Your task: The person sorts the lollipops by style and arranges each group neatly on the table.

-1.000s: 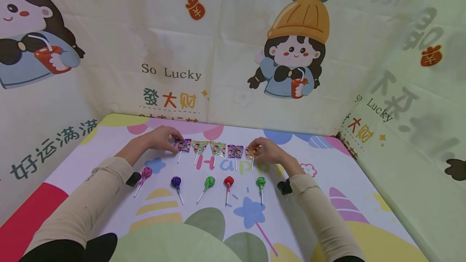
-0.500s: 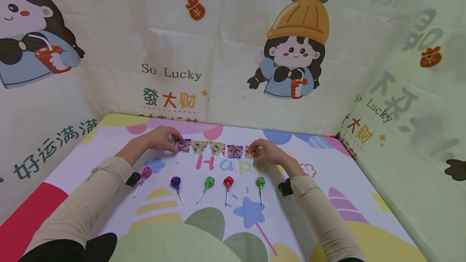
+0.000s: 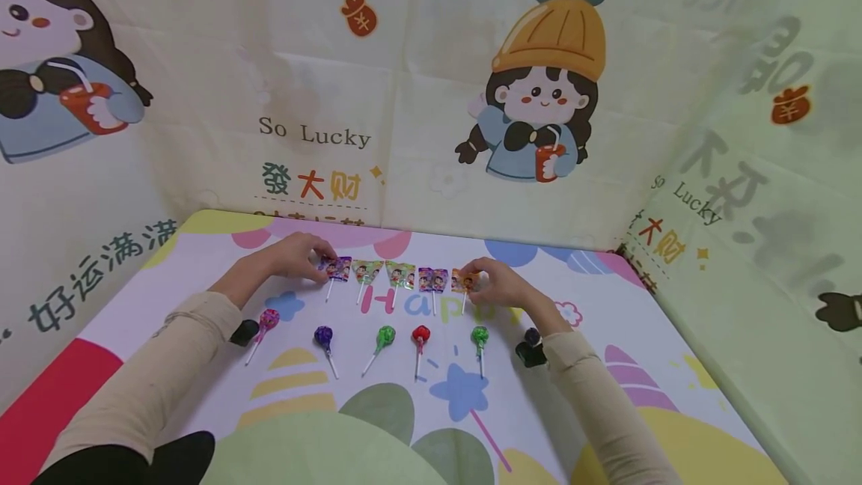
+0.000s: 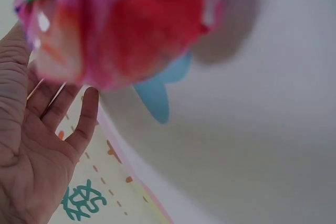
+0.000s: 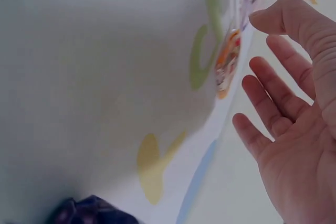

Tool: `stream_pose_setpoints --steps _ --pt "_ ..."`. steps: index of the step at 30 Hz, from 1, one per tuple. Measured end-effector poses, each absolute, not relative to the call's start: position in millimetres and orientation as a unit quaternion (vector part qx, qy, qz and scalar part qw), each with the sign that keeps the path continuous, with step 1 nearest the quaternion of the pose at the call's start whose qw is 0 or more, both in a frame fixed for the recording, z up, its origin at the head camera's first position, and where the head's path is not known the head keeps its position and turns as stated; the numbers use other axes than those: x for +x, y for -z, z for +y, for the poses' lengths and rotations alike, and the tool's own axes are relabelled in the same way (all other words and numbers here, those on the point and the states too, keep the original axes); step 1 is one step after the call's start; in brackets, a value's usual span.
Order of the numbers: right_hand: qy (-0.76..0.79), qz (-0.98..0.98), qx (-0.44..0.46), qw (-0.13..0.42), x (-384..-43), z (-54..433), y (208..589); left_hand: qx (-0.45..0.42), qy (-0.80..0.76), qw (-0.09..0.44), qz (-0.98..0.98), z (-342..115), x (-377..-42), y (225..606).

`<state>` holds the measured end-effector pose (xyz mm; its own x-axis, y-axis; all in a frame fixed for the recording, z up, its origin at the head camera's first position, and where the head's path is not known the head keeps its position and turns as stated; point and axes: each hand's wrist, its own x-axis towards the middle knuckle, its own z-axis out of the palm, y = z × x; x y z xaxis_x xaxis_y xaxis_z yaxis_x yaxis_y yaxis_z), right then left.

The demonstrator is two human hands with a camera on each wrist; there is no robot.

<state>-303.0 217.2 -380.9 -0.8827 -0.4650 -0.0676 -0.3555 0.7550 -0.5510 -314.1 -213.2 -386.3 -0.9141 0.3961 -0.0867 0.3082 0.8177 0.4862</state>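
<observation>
Several flat-wrapped lollipops lie in a row on the table in the head view. At the row's left end, my left hand (image 3: 294,257) has its thumb and fingertips at the edge of a purple-wrapped lollipop (image 3: 340,269). My right hand (image 3: 500,282) hovers at the other end, over the orange-wrapped lollipop (image 3: 462,281) and partly covering it. The right wrist view shows its fingers relaxed and spread beside the orange wrapper (image 5: 228,65). In the left wrist view a pink round lollipop (image 4: 131,30) hides part of the loosely spread left hand (image 4: 42,145).
Nearer the person lies a second row of round lollipops: pink (image 3: 269,319), dark purple (image 3: 323,337), green (image 3: 386,335), red (image 3: 420,334) and another green (image 3: 480,334). A dark round lollipop (image 3: 532,336) lies by the right wrist. Printed cloth (image 3: 417,96) hangs behind the table.
The right wrist has shifted slightly, so the dark round lollipop beside it shows more. The head view has drifted a little. The lollipops and left hand keep their places.
</observation>
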Motion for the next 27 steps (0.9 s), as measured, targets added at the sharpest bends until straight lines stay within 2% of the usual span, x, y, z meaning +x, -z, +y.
stream_pose_setpoints --steps 16,27 --pt "0.315 0.916 -0.243 0.048 -267 214 363 0.214 -0.258 0.059 0.940 -217 -304 384" --pt "0.346 0.898 -0.273 0.013 -235 205 359 0.245 -0.264 0.003 0.933 -219 -273 365"
